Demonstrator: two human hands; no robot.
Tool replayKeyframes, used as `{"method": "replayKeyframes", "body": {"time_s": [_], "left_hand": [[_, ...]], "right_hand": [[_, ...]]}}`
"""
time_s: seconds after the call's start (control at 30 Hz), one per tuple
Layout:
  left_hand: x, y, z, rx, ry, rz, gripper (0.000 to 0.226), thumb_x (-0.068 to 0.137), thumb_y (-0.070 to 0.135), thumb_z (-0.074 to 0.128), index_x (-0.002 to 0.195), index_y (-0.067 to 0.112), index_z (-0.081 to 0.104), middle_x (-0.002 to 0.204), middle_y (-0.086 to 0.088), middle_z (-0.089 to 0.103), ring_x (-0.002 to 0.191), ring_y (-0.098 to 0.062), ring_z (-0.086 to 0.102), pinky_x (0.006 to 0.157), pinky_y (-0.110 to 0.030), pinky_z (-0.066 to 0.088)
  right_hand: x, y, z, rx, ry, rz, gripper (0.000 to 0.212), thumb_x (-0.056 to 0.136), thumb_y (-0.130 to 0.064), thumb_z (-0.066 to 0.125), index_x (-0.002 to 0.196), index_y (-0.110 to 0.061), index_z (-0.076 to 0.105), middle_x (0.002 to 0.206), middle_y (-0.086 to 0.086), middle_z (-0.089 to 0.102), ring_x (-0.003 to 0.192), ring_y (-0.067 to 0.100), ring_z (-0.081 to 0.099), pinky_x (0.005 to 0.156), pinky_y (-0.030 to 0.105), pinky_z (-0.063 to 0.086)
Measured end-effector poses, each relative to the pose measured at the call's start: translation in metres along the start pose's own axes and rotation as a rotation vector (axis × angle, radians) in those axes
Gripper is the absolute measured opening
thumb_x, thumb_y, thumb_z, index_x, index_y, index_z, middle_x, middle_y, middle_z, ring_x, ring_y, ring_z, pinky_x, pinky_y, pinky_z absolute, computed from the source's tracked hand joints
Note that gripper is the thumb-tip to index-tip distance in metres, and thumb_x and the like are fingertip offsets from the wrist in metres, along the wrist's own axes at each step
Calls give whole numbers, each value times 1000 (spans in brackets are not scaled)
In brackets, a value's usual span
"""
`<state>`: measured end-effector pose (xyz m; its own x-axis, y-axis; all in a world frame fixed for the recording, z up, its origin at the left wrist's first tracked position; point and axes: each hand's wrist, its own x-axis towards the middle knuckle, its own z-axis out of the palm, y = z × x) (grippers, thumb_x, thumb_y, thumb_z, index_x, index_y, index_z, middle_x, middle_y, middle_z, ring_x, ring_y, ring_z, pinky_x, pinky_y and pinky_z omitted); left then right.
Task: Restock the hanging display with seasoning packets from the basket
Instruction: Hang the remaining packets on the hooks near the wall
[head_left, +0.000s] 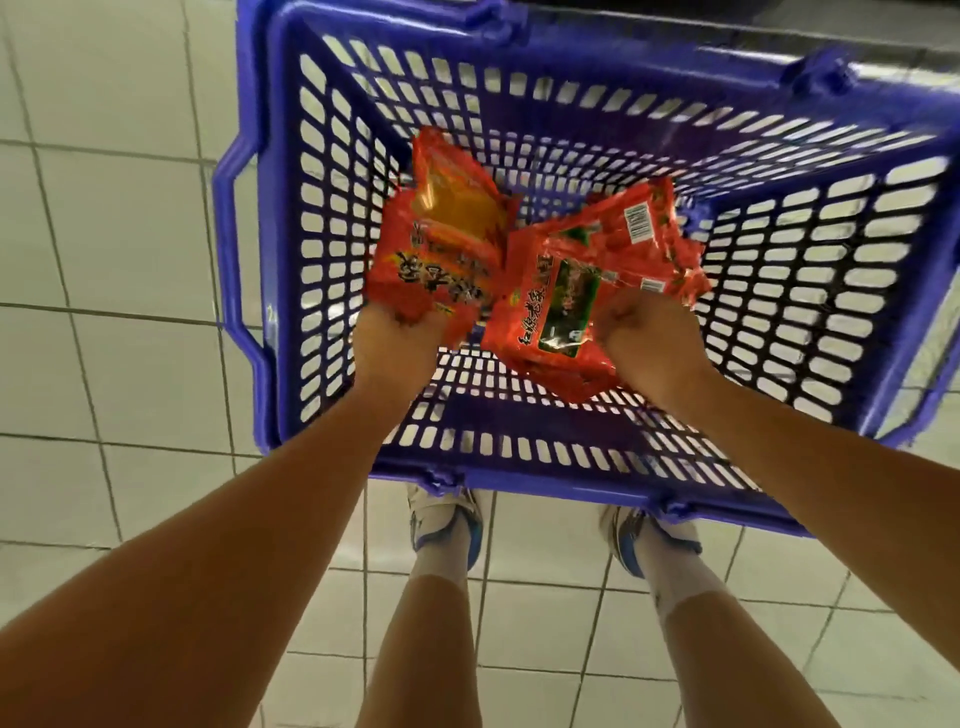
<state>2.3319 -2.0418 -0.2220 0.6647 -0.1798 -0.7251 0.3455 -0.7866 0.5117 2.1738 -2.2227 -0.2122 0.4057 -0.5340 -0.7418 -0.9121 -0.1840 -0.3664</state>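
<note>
A blue plastic basket (291, 260) with slotted walls stands on the tiled floor in front of my feet. Both hands reach down into it. My left hand (395, 348) grips a bunch of red-orange seasoning packets (441, 239) with black lettering, fanned upward. My right hand (649, 343) grips a second bunch of red packets (561, 312) with a green panel and barcodes on the back ones. The hanging display is out of view.
Pale square floor tiles (104, 234) surround the basket. My white and blue shoes (447, 525) stand just behind its near rim. A dark edge (831, 21) runs along the top right beyond the basket.
</note>
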Motion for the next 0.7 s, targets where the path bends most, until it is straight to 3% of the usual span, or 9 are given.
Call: {"method": "replayKeyframes", "body": {"time_s": [0.07,0.17,0.23,0.3,0.37,0.43,0.53,0.63,0.7], "left_hand": [[-15,11,-9,126,-81,134,22,81,17,78,68,10,61,55,2,57,45,-3,44,44,-23,40],[-37,33,-23,286,-160,303,29,85,-1,66,63,5,47,51,8,49,46,0,46,45,-21,34],[-48,46,-30,336,-232,406,21,86,0,63,68,4,54,57,3,59,51,-9,57,43,-28,39],[-55,61,-35,407,-344,505,20,85,1,62,73,18,60,62,-1,60,56,-14,58,48,-28,44],[-59,71,-32,482,-447,589,36,84,-1,59,70,31,50,61,9,55,54,-3,53,50,-14,38],[-63,79,-25,501,-441,619,33,87,1,59,77,32,54,66,12,58,55,-2,52,51,-13,35],[-57,83,-5,388,-193,600,18,93,9,63,108,15,69,93,13,63,75,-5,56,63,2,38],[-40,85,30,245,0,195,33,90,14,66,123,14,63,97,11,60,73,-4,56,55,3,37],[-29,85,62,130,-58,-151,27,90,19,68,115,12,63,92,4,64,82,-16,65,72,-17,56]], "right_hand": [[-4,-13,-9,-38,21,-121,18,89,-8,60,101,-21,65,91,1,68,91,24,66,69,25,46],[-9,-27,-20,-153,-10,-324,78,81,-11,77,148,-21,39,147,13,50,129,28,53,104,39,45],[-9,-35,-27,-294,-107,-408,113,73,-23,87,158,-27,13,167,8,18,153,30,19,121,49,20],[-12,-42,-30,-450,-214,-520,115,72,-40,87,160,-33,12,170,-1,7,156,24,-2,118,48,3],[-18,-41,-31,-419,-289,-556,74,80,-42,81,146,-36,47,161,-4,35,151,24,25,121,49,14],[-28,-31,-34,-237,-332,-430,32,89,-31,75,120,-32,70,114,-9,70,106,12,66,105,45,50],[-38,-3,-45,-54,-195,-221,4,94,-24,70,96,-27,71,74,-16,62,69,3,63,64,13,50],[-42,28,-64,-66,42,-95,24,94,-25,69,71,-23,62,57,-13,54,56,14,57,48,11,34],[-41,44,-77,-30,130,-3,37,93,-26,70,60,-15,58,48,-10,53,51,21,56,44,15,33]]}}
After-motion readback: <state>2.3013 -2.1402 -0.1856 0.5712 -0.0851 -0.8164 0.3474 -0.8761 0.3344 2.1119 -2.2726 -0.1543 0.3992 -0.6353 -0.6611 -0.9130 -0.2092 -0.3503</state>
